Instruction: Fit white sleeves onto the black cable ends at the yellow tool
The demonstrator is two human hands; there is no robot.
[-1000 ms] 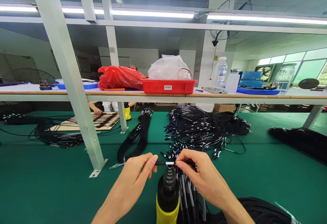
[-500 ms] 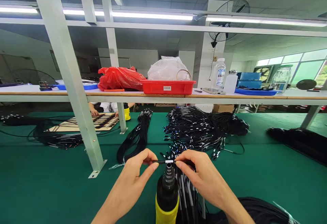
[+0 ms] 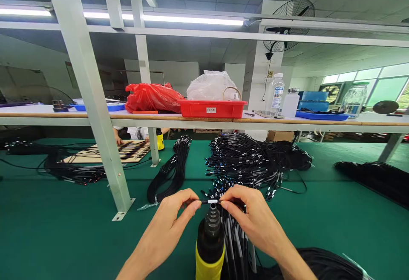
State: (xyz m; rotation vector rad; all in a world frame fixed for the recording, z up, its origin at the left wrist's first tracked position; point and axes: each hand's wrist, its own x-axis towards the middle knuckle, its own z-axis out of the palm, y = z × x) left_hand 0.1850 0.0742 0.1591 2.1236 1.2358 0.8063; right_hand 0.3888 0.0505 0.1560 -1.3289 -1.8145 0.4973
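Observation:
A thin black cable [image 3: 205, 202] with a white sleeve [image 3: 212, 201] on it stretches level between my two hands. My left hand [image 3: 174, 216] pinches it on the left of the sleeve, thumb against fingers. On the other side, my right hand [image 3: 249, 214] pinches it close to the sleeve's right end. Right below the sleeve is the ringed metal nozzle of a yellow and black heat gun [image 3: 210, 246], which stands pointing up. Black cables with grey sections [image 3: 234, 237] lie just right of the heat gun, partly behind my right hand.
A large heap of black cables [image 3: 255, 156] lies ahead on the green table [image 3: 172, 250]. Left of it is a tied cable bundle [image 3: 171, 171]. A white post [image 3: 96, 101] and shelf [image 3: 204, 122] bound the space. Beyond the shelf, a co-worker's hand [image 3: 117, 137] is near a cable board.
Scene items appear slightly farther right in the picture. My left fingertips are a little closer to the white sleeve. Both hands keep their pinch over the nozzle.

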